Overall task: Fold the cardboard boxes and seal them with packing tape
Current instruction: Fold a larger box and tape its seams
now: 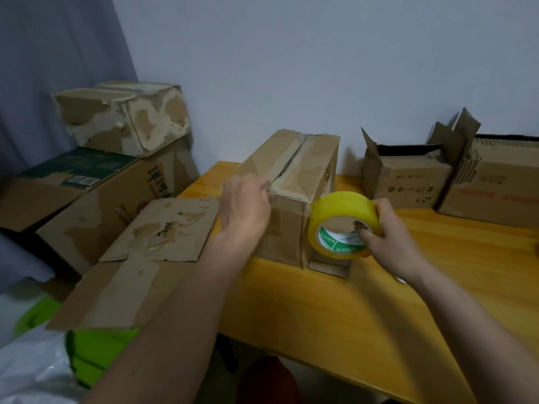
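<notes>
The box (291,193) being sealed stands near the back left of the table (335,316), flaps folded shut, a strip of tape running along its top seam toward the near edge. The left hand (245,208) lies flat over the near top edge and front face, fingers together and curled over the corner; it looks to be pinning the tape end down and steadying the box against the pull. The right hand (388,231) is clamped on the tape roll (344,224), thumb through the core and fingers round the outer rim, holding it just off the box's right front corner. That grip probably lets the roll turn while the tape draws off. Whether a strip runs from roll to box is hard to tell, as the tape is clear and the picture is blurred.

The table is yellow wood, bare in front. At its back right stand two open boxes (408,176), flaps up, apparently awaiting their turn. A flat box (140,258) hangs off the left edge. Beyond it, off the table, is a stack of boxes (116,158) beside a curtain (58,53). The wall (320,68) is plain and pale.
</notes>
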{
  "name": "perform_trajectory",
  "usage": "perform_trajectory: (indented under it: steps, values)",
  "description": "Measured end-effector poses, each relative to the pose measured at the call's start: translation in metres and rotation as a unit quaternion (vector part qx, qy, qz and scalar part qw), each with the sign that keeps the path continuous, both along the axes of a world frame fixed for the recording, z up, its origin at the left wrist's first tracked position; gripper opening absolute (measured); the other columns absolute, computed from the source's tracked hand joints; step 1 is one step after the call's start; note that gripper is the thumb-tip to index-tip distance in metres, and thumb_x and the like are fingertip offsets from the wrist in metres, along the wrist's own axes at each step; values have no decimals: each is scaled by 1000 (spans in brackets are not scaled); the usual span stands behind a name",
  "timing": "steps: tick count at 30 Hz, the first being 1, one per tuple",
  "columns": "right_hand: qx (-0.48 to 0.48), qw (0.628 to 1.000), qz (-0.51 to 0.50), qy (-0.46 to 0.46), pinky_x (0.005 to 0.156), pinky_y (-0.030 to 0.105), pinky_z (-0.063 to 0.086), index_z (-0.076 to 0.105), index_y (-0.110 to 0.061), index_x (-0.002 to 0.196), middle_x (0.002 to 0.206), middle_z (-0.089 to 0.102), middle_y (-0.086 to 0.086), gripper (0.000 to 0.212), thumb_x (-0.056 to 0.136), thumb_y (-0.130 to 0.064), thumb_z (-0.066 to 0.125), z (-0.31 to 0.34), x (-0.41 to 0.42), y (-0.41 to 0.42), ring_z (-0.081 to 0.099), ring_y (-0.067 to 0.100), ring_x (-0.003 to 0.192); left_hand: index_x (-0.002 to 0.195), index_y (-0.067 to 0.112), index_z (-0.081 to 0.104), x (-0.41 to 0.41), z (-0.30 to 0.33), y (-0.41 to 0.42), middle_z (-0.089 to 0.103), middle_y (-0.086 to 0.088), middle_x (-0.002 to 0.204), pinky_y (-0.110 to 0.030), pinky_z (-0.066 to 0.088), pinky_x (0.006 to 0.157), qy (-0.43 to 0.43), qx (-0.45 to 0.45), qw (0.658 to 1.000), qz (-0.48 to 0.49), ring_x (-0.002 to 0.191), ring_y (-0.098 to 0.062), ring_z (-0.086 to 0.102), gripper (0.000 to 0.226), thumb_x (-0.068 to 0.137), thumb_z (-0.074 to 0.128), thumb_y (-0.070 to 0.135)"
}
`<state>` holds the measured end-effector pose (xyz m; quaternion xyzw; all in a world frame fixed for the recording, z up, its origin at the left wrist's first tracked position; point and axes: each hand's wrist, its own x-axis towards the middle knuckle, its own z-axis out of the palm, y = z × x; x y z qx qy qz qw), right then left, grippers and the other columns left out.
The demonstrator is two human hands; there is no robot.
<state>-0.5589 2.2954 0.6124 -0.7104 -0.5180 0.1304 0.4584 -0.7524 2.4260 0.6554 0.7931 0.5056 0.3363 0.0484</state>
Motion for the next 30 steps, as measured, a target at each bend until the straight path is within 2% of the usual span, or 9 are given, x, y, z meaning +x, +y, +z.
perform_trajectory:
  steps: [5,8,10,12,16,21,24,26,30]
  values:
    - [-16,994,85,61,64,18,50,46,-24,111,96,58,-7,36,84,-21,70,6,4,-5,60,7,84,135,12,54,27,5,-17,45,-14,147,-48,13,118,162,-89,983,8,142,-35,28,90,88,11,76]
    - [-34,964,169,200,76,25,55,54,-30,123,111,64,-7,53,78,-53,68,10,17,-16,63,6,99,141,17,47,36,10,-13,34,-17,153,-50,10,119,216,-104,971,28,144,-39,20,89,84,21,81]
    - [-24,964,102,246,85,33,53,57,-26,126,119,64,-3,57,85,-65,48,0,31,-18,62,13,107,143,25,43,38,10,-11,30,-17,155,-51,9,119,232,-102,967,15,144,-41,17,82,85,23,79]
    - [-104,987,-59,108,89,39,47,57,-16,124,123,61,8,52,93,-55,43,-19,49,-15,57,23,109,146,31,38,36,10,-7,27,-16,156,-50,8,119,233,-106,967,-7,145,-40,16,78,86,23,77]
    - [-383,888,-181,-180,94,41,41,55,-12,125,128,49,18,42,97,-42,46,-71,67,-22,43,36,117,146,33,38,24,14,-1,32,-12,155,-47,14,117,238,-113,964,-39,144,-37,20,72,88,26,74]
    - [-295,939,-143,-106,70,34,43,64,-15,110,112,57,12,19,91,-16,61,-75,64,-23,54,30,94,131,32,52,16,23,2,49,-12,139,-45,28,108,267,-110,955,-69,131,-34,39,55,94,28,64]
    - [-260,960,-105,17,76,43,52,60,-13,91,100,63,8,14,82,-6,69,-61,58,-24,59,25,84,138,34,47,16,27,3,46,-9,145,-44,27,109,274,-110,950,-98,133,-32,38,49,98,29,56]
    - [-174,978,-100,59,81,45,53,63,-13,98,98,64,10,18,83,-4,68,-43,49,-23,60,26,85,144,38,39,12,29,9,40,-8,150,-43,23,112,275,-124,946,-115,137,-32,33,49,99,30,55]
    - [10,999,-36,11,69,30,46,64,-18,99,92,64,2,10,89,-16,63,15,13,-4,58,18,82,143,40,40,-5,32,30,31,-7,156,-42,10,117,247,-153,942,-165,145,-28,21,48,97,40,53]
